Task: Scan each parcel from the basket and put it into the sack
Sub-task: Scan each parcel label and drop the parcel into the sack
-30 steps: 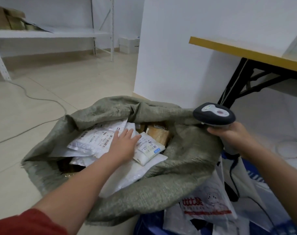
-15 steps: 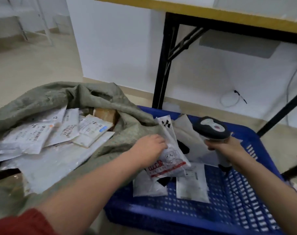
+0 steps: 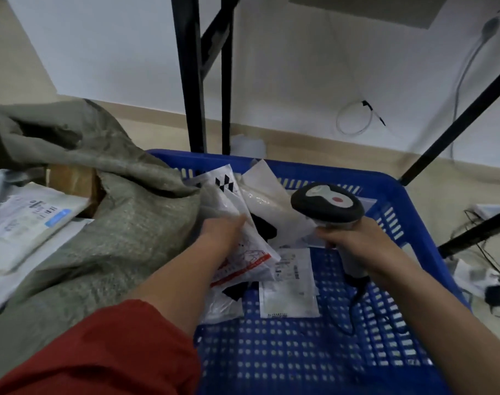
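A blue plastic basket (image 3: pixel 400 212) sits in front of me with several parcels in it. My left hand (image 3: pixel 224 228) grips a white plastic parcel with red print (image 3: pixel 249 260) at the basket's left side. My right hand (image 3: pixel 354 238) holds a black and grey barcode scanner (image 3: pixel 327 205) above the basket, its head pointing left toward the parcels. A flat white labelled parcel (image 3: pixel 288 283) lies on the basket floor below the hands. The grey-green woven sack (image 3: pixel 123 223) lies open to the left, with white parcels (image 3: pixel 26 220) and a brown box (image 3: pixel 72 181) inside.
Black table legs (image 3: pixel 190 75) stand just behind the basket against a white wall. A white cable loop (image 3: pixel 354 118) lies on the floor behind. More cables and a small white item (image 3: pixel 482 275) lie right of the basket. The scanner's cord (image 3: pixel 357 303) trails across the basket floor.
My left hand left the sack, crossed right into the basket and took hold of the red-printed parcel. The view swung from the sack to the basket. The scanner stayed in my right hand.
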